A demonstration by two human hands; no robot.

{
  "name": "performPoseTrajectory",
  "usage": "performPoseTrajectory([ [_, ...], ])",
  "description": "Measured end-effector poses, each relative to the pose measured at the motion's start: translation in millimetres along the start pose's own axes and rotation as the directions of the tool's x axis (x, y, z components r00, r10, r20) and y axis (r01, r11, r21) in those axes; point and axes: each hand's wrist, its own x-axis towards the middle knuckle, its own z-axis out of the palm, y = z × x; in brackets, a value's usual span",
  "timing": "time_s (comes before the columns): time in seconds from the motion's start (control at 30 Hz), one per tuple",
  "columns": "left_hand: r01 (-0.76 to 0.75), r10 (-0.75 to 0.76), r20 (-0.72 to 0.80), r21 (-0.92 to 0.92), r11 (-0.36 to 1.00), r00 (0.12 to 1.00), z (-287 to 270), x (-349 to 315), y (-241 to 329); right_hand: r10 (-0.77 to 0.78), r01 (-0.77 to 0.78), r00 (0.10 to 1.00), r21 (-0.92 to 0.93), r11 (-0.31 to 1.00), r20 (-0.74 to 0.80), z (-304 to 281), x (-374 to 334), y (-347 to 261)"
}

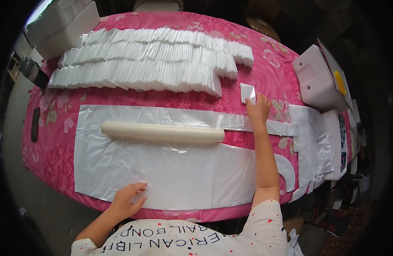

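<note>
Nearest the camera is the person's pale, speckled shirt (179,237). Beyond it, the small folded packet (247,90) lies at the right of the tabletop (49,166): white, glossy, flat and roughly rectangular, with faint crease lines. The right hand (258,107) has its grip closed on the packet's lower right part, thumb near the lower edge. Just below spreads a white plastic sheet (175,175), shiny, finely wrinkled, slightly see-through, with strap-like strips at its right end. A smooth cream tube (162,132) lies across it. The left hand (127,202) is at its near edge, grip loose and open, fingers apart; whether it touches cannot be told. Farther off stand tightly packed rows of white folded pieces (136,72), and a foam box (314,77) sits to the right.
</note>
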Motion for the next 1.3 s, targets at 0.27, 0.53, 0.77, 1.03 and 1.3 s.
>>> performPoseTrajectory([
  [0.27,-0.295,0.283,0.089,0.182,0.938,0.955,13.3,34.5,13.3,-0.634,0.463,0.67,0.449,0.764,0.387,-46.5,-112.5,-93.3],
  [0.53,-0.301,0.328,-0.028,0.331,0.894,0.944,55.9,30.9,7.6,-0.718,0.22,0.508,0.734,0.642,0.476,-115.3,-239.5,-97.5],
  [0.77,-0.36,0.354,0.092,0.396,0.844,0.931,93.4,36.4,22.8,-0.448,0.365,0.801,0.268,0.892,0.397,-107.6,-234.9,0.4],
  [1.03,-0.468,0.417,0.213,0.422,0.776,0.884,127.7,38.4,47.0,0.106,-0.092,0.993,-0.248,0.965,0.045,-132.7,-217.7,189.7],
  [1.3,-0.529,0.452,0.275,0.46,0.714,0.849,132.0,45.5,58.2,0.112,-0.134,0.967,-0.084,0.987,-0.229,-154.6,-218.0,135.2],
])
